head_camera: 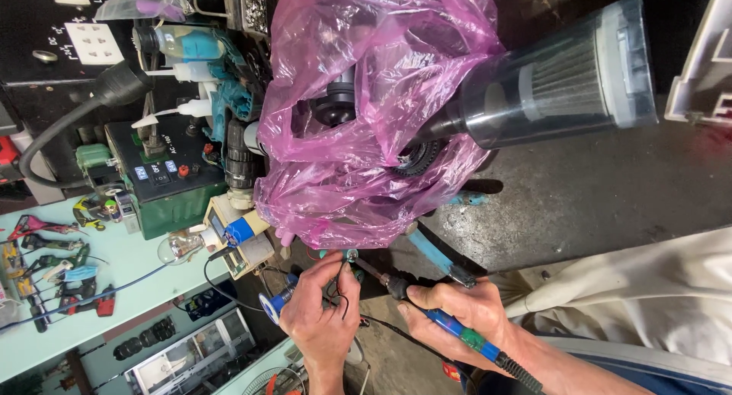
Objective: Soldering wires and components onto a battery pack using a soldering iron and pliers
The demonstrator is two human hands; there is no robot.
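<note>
While the right hand grips a blue-handled soldering iron, its tip meets a small joint by the left hand.
Head view: left fingers pinch thin black wires at the joint, just below the pink plastic bag near the surface's edge; a slip of the tip could likely scorch fingers or melt the bag.

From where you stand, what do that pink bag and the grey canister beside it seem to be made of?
The pink bag looks like thin plastic film: see-through, crinkled, glossy. The grey canister looks like smoky clear hard plastic, since a pleated filter shows through its wall. The filter's own material I can't tell.
</note>
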